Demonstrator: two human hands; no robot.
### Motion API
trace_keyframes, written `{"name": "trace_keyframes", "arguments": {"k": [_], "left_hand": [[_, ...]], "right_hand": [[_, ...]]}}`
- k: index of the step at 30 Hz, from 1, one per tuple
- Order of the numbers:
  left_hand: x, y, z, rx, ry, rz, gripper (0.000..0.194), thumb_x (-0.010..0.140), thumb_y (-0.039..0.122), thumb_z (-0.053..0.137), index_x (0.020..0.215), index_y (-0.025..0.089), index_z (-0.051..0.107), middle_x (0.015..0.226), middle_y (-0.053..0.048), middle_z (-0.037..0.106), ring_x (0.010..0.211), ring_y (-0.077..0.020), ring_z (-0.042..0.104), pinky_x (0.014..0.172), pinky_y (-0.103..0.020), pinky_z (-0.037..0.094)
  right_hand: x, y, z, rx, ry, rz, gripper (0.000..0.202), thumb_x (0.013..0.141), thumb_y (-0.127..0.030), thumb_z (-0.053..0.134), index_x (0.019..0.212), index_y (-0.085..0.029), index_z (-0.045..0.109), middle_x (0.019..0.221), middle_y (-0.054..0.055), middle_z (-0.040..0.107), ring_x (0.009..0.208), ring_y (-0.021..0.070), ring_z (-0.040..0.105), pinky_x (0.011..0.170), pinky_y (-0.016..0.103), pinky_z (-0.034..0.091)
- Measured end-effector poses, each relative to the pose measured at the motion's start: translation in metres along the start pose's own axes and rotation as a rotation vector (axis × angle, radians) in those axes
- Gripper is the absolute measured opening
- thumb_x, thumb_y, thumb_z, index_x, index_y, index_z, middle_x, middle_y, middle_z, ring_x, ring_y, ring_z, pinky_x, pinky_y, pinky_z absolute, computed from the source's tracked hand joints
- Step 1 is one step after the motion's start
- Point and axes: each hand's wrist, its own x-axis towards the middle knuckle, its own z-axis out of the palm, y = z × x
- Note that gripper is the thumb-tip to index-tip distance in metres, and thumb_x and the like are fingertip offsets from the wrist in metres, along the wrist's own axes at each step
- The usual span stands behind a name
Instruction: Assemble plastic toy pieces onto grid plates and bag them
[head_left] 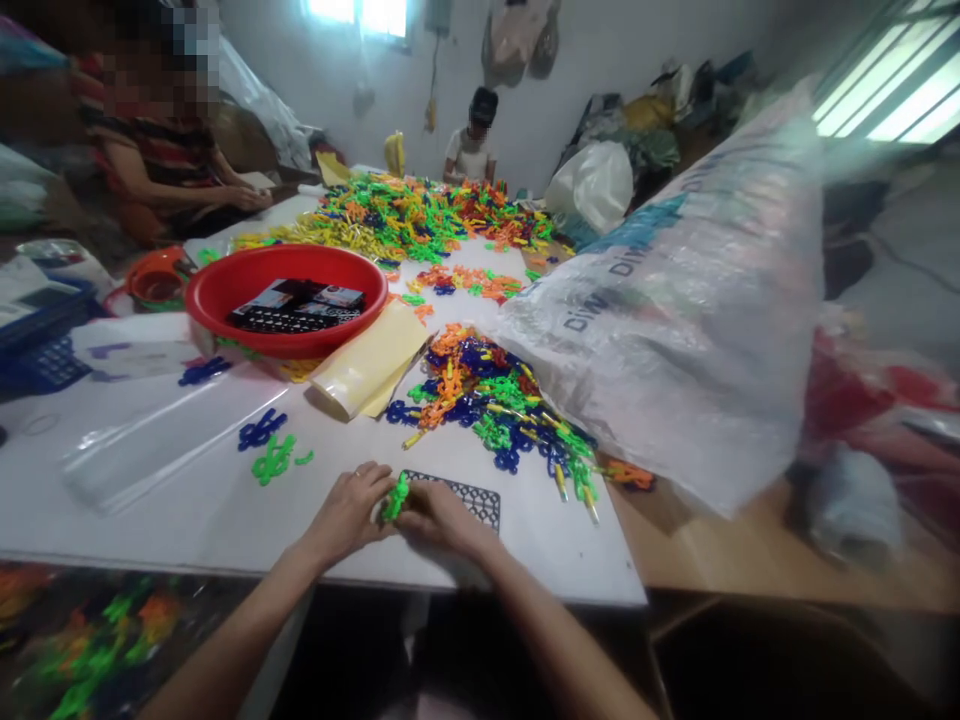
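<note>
Near the front edge of the white table, a small green plastic piece [395,498] is held between both hands. My left hand [352,510] has its fingers closed at the piece's left side. My right hand [437,515] grips it from the right, fingers bent. Partly behind my right hand lies a flat black perforated sheet [476,497]. To the left rest loose green pieces [273,460] and dark blue pieces [261,429]. A heap of blue, green and orange pieces [491,400] with yellow sticks lies beyond my hands.
A red basin [292,345] holding black printed cards stands beyond a yellow folded sheet [369,362]. A large white plastic bag [675,340] leans at the right. Farther back are a big colourful pile [420,215] and two people, one at left [169,170], one at the far end [471,150].
</note>
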Motion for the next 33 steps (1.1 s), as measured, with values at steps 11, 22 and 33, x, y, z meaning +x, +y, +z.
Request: {"name": "trace_keyframes", "arguments": {"k": [11, 22, 33], "left_hand": [[-0.022, 0.039, -0.036, -0.087, 0.072, -0.251, 0.083, 0.066, 0.041, 0.073, 0.138, 0.019, 0.038, 0.141, -0.016, 0.046, 0.127, -0.0317, 0.046, 0.102, -0.046, 0.042], [0.014, 0.081, -0.047, -0.199, -0.047, -0.545, 0.038, 0.09, 0.033, 0.036, 0.119, 0.016, 0.053, 0.097, -0.011, 0.071, 0.09, -0.0259, 0.067, 0.083, -0.038, 0.049], [0.021, 0.086, -0.045, -0.125, 0.207, -0.468, 0.037, 0.09, 0.031, 0.039, 0.118, 0.015, 0.055, 0.114, -0.012, 0.065, 0.103, -0.0245, 0.062, 0.089, -0.038, 0.048]], "right_hand": [[0.051, 0.04, -0.06, -0.728, 0.166, -0.251, 0.018, 0.092, -0.012, 0.045, 0.099, -0.014, 0.061, 0.112, 0.014, 0.059, 0.107, 0.0254, 0.049, 0.099, 0.043, 0.034], [0.0, 0.059, -0.066, -0.559, 0.041, -0.012, 0.012, 0.084, -0.013, 0.055, 0.093, -0.015, 0.062, 0.095, 0.012, 0.061, 0.089, 0.022, 0.053, 0.075, 0.03, 0.041], [-0.016, 0.017, -0.051, 0.438, 0.36, 0.149, 0.028, 0.074, -0.024, 0.059, 0.101, -0.018, 0.062, 0.073, -0.003, 0.059, 0.06, 0.0113, 0.052, 0.056, 0.021, 0.04]]}}
